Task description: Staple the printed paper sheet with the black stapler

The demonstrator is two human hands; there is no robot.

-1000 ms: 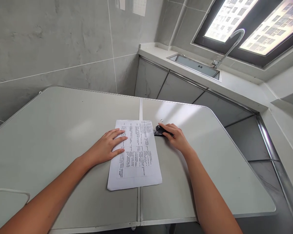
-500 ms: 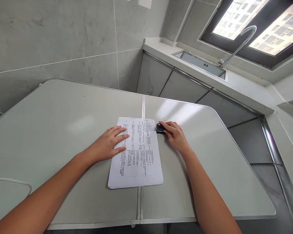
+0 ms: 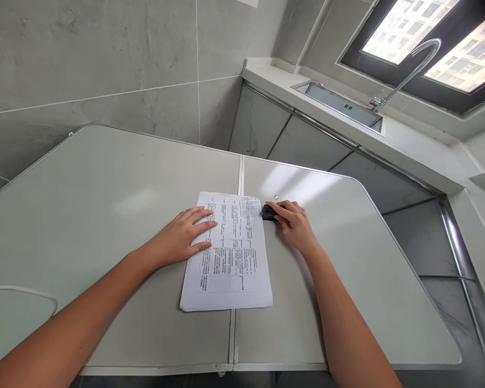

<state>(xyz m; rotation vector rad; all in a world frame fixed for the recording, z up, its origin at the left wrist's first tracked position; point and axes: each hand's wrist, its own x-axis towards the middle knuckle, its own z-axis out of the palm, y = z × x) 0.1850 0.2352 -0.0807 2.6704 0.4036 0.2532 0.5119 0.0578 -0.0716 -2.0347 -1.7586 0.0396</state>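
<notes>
A printed sheet of paper [image 3: 230, 269], perhaps several stacked, lies across the seam of the folding table. My left hand [image 3: 189, 231] rests on its left part with fingers spread, palm down. At the sheet's upper right edge sits a small black stapler [image 3: 268, 212], its front end against the paper. My right hand [image 3: 293, 223] is closed around the stapler, thumb and forefinger on top, and covers its rear. Whether the paper's edge is inside its jaws is too small to tell.
A small shiny bit [image 3: 276, 196] lies on the table [image 3: 105, 215] beyond the stapler. On the left a white cable [image 3: 24, 291] curves over the tabletop. Behind stand a tiled wall [image 3: 145, 43] and a counter with a sink [image 3: 339, 105] and tap [image 3: 408, 70] below a window.
The view has shifted slightly, so everything sits a little differently in the picture. The stapler looks tilted a little differently under my right fingers. My left hand stays flat on the paper.
</notes>
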